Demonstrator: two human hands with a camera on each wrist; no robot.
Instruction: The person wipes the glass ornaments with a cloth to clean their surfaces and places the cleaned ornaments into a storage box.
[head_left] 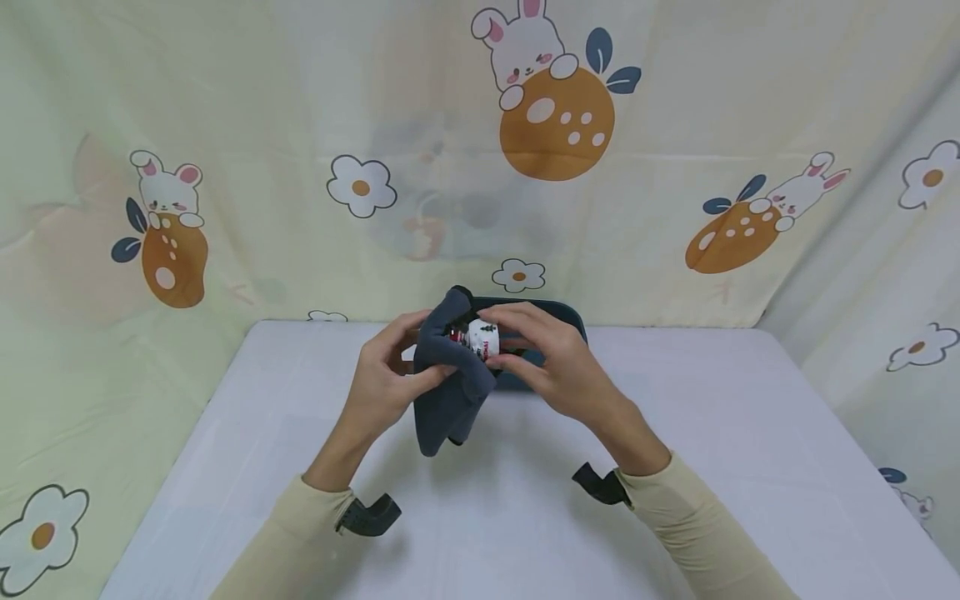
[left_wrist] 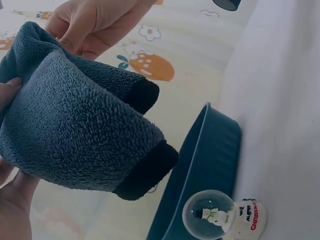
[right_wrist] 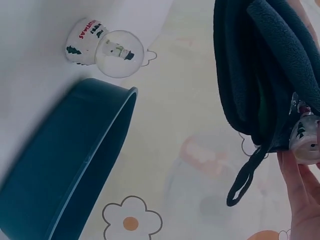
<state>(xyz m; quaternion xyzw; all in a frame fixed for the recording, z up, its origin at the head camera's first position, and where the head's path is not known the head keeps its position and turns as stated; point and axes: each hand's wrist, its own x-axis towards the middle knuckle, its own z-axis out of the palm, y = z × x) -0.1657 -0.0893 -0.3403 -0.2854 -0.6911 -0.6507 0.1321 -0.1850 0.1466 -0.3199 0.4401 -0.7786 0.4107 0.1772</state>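
Note:
A dark blue-grey fleecy towel (head_left: pixel 450 404) hangs folded from my left hand (head_left: pixel 378 379), whose thumb lies on the near side. My right hand (head_left: pixel 551 354) pinches a Christmas snow globe (head_left: pixel 483 339) by its white printed base. The globe's dome end points into the towel folds, so much of it is hidden. In the right wrist view the held globe (right_wrist: pixel 305 142) shows beside the towel's hanging loop (right_wrist: pixel 242 182). The left wrist view has the towel (left_wrist: pixel 75 120) covering the held globe, with dark trim along its edge.
Behind the hands stands a dark teal basin (head_left: pixel 562 312) on the white table (head_left: pixel 480 517). A second snow globe (left_wrist: pixel 210 215), with a snowman inside, stands upright by the basin's left end. Black pieces (head_left: pixel 371 515) stick out from both cuffs. A printed curtain (head_left: pixel 262 208) rises behind.

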